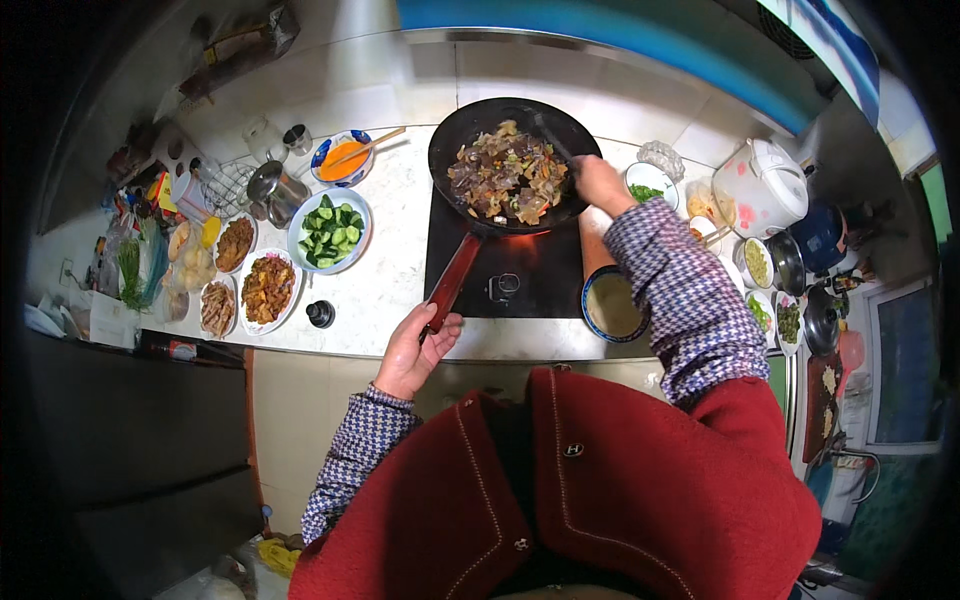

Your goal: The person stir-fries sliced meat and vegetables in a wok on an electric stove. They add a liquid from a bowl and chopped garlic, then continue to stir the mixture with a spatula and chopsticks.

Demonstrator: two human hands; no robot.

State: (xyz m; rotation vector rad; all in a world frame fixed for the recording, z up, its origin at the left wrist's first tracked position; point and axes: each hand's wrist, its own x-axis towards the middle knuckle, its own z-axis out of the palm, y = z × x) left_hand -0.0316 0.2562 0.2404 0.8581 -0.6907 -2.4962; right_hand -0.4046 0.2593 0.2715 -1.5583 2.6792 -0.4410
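Observation:
A black wok (469, 124) rests on a black cooktop (450, 240), where a red glow shows under the wok's near edge. Dark, translucent pieces of food, perhaps wood ear fungus, mixed with green and orange bits (510, 176), fill its middle. My left hand (412, 349) holds the end of the reddish wooden handle (457, 274), thumb on top and fingers loosely curled. Over the wok's right rim, my right hand (600, 186) grips a dark spatula (553, 136) that reaches into the food. Part of the spatula is hidden by my hand.
Left of the cooktop are a bowl of sliced cucumber (330, 234), a bowl of orange liquid (346, 160) with chopsticks, and several plated dishes. A blue-rimmed bowl (615, 306) sits by my right forearm. Chopped greens (646, 193) and a rice cooker (757, 187) stand farther right.

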